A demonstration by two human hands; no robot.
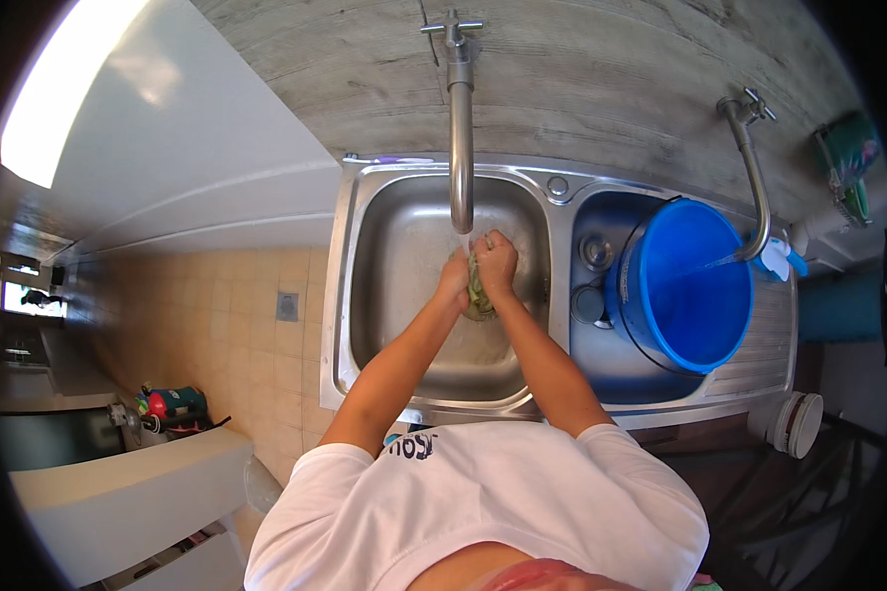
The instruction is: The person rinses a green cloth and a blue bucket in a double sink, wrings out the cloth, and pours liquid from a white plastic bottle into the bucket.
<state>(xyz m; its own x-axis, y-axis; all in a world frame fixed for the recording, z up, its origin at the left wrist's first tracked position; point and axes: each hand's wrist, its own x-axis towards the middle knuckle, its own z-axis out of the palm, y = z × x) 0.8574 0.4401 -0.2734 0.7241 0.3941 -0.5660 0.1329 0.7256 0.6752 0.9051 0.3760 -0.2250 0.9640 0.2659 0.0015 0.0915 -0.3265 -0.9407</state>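
Note:
My left hand (455,278) and my right hand (496,260) are close together over the left basin of a steel double sink (406,332). Between them they grip a wet, greenish bundle (479,294), perhaps a cloth or leaves; the picture does not settle which. It hangs a little below my fingers. Just above my hands is the spout of a steel tap (461,162), with water running from it onto the bundle. The fingertips of both hands are partly hidden.
A blue plastic bucket (684,295) stands tilted in the right basin, with water running into it from a second tap (754,177). Two round drain fittings lie beside it. A purple-and-white toothbrush (392,159) rests on the sink's back rim. A blue-and-white brush (776,260) is behind the bucket.

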